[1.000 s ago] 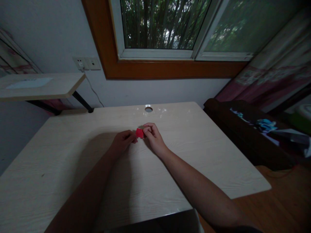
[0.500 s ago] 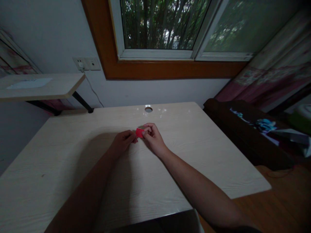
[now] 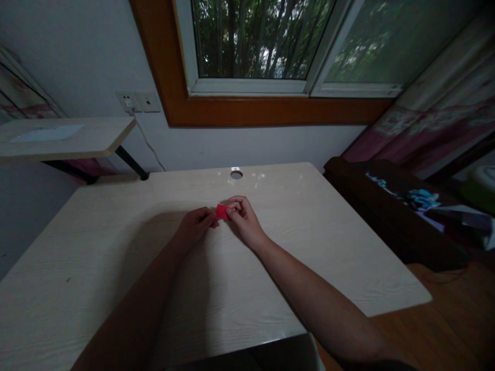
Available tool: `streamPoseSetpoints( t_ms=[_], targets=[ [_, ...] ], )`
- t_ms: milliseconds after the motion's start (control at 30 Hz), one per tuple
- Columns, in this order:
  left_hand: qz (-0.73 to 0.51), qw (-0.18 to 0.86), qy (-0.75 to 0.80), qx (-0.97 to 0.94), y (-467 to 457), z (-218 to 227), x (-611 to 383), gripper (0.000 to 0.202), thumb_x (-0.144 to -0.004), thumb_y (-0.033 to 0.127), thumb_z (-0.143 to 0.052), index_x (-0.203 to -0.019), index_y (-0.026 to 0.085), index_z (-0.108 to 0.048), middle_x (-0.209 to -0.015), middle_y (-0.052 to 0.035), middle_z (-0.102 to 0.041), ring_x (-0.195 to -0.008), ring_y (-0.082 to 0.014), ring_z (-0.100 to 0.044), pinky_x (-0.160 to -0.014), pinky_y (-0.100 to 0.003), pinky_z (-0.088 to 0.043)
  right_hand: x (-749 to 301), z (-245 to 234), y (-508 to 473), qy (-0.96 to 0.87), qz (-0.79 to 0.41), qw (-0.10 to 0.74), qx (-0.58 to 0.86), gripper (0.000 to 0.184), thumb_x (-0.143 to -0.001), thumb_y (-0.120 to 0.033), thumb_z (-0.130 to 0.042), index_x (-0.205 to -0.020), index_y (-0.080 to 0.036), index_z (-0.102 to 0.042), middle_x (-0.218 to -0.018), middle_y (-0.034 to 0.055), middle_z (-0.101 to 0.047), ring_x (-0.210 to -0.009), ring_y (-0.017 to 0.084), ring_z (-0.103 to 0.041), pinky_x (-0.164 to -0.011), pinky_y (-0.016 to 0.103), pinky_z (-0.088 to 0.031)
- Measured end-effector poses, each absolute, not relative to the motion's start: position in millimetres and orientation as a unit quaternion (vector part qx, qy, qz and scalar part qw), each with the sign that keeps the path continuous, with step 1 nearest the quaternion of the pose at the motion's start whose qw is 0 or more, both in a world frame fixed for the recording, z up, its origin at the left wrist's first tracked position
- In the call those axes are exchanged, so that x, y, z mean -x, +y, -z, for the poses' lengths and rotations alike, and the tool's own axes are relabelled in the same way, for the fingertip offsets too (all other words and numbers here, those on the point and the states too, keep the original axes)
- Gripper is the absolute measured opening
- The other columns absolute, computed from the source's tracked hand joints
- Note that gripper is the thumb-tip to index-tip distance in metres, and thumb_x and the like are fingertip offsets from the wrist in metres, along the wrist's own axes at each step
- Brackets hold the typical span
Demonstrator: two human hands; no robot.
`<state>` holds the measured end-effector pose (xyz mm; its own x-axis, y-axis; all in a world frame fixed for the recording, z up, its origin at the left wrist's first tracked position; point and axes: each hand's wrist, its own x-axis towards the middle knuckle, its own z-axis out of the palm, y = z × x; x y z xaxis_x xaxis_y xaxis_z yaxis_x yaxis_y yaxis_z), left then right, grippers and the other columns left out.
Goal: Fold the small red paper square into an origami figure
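A small flat red piece, which looks like folded paper, is held just above or on the pale wooden table. My right hand pinches its right edge between thumb and fingers. At the left edge, my left hand has its thumb and fingertips closed on the same piece. The fingers cover both ends of it, so its full outline is hidden. Whether it touches the tabletop I cannot tell.
A round cable hole lies near the table's back edge. To the left stands a raised shelf on black legs. Behind the table is a window with a wooden frame. A dark brown piece of furniture with items on it is at right.
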<state>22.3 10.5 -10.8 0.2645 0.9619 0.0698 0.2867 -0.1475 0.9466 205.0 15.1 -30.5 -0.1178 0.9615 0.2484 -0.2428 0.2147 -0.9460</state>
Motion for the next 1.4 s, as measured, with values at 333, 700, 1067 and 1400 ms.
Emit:
streamPoseSetpoints(
  t_ms=[333, 700, 1067, 1400],
  targets=[
    [-0.355, 0.433, 0.464, -0.686, 10.4, 11.9, -24.1, 0.026, -0.085, 0.038, -0.058, -0.072, 0.017, -0.066, -0.071, -0.0030, -0.071, -0.068, -0.0153, -0.064, -0.071, -0.026, -0.050, -202.4, 29.6, 15.1, -0.514, -0.541, 0.575, 0.335, 0.032, -0.079, -0.028, -0.071, -0.106, -0.024, -0.054, -0.079, -0.0030, -0.063, -0.072, 0.014, -0.058, -0.072, 0.029, -0.044],
    [-0.347, 0.442, 0.439, -0.701, 11.9, 17.3, -22.3, 0.025, -0.085, 0.037, -0.059, -0.073, 0.016, -0.067, -0.072, -0.0034, -0.071, -0.070, -0.0157, -0.064, -0.071, -0.026, -0.050, -204.8, 24.4, 12.1, -0.522, -0.534, 0.577, 0.329, 0.029, -0.081, -0.027, -0.069, -0.105, -0.024, -0.054, -0.075, -0.0031, -0.061, -0.069, 0.015, -0.057, -0.068, 0.029, -0.043],
    [-0.359, 0.451, 0.443, -0.687, 10.1, 15.2, -23.5, 0.022, -0.085, 0.033, -0.059, -0.073, 0.016, -0.067, -0.071, -0.0026, -0.070, -0.069, -0.0147, -0.064, -0.071, -0.025, -0.050, -206.6, 30.4, 15.2, -0.527, -0.540, 0.567, 0.329, 0.029, -0.081, -0.024, -0.068, -0.106, -0.024, -0.055, -0.081, -0.0017, -0.062, -0.075, 0.015, -0.059, -0.072, 0.031, -0.044],
    [-0.353, 0.448, 0.442, -0.692, 12.9, 19.8, -21.9, 0.021, -0.084, 0.033, -0.059, -0.073, 0.017, -0.066, -0.071, -0.0028, -0.071, -0.068, -0.0149, -0.065, -0.070, -0.026, -0.051, -205.1, 26.0, 12.6, -0.522, -0.533, 0.577, 0.333, 0.027, -0.080, -0.023, -0.066, -0.105, -0.025, -0.055, -0.077, -0.0028, -0.061, -0.070, 0.015, -0.057, -0.069, 0.030, -0.042]
  ],
)
